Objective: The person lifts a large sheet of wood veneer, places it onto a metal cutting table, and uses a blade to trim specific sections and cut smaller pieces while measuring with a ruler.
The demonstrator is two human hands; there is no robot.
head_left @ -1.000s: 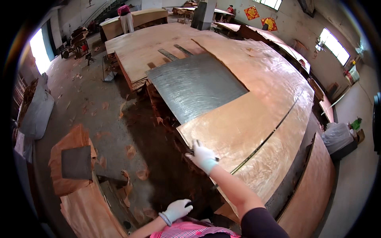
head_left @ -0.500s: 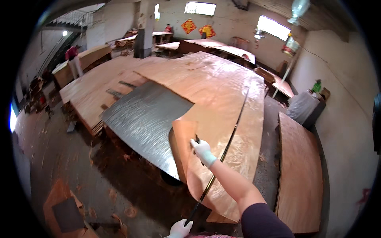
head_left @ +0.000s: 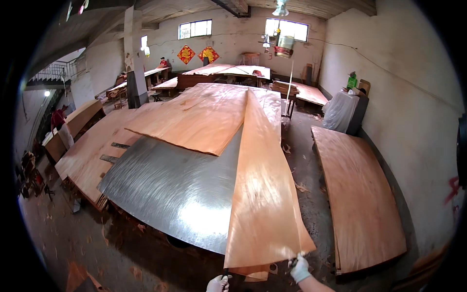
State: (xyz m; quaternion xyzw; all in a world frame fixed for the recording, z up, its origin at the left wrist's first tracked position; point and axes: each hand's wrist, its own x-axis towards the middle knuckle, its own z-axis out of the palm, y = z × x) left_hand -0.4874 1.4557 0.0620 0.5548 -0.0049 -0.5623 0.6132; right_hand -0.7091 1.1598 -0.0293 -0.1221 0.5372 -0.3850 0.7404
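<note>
My left hand [head_left: 218, 283], white-gloved at the lower middle, is closed around a thin dark object [head_left: 225, 276], probably a rod, mostly hidden. My right hand [head_left: 299, 269], also gloved, grips the lower right corner of a long tan veneer sheet [head_left: 260, 204], apparently with something small and dark in the fingers. The veneer lies folded along the right side of the bench stack, narrowing toward the back. To its left is a scratched grey metal plate [head_left: 165, 180]. Another veneer sheet [head_left: 189, 121] covers the plate's far part.
Low board stack [head_left: 357, 199] along the right wall; plastic-wrapped object [head_left: 338, 112] beyond. Wide board stack [head_left: 85, 155] with two dark strips at left. Pillar [head_left: 133, 82], more benches [head_left: 224, 69] behind. A person [head_left: 58, 117] at far left, another [head_left: 163, 63] at the back.
The view has swung right and levelled. The near veneer has been pulled rightward and drawn out into a long fold, exposing more metal plate. The long dark rod is now mostly hidden.
</note>
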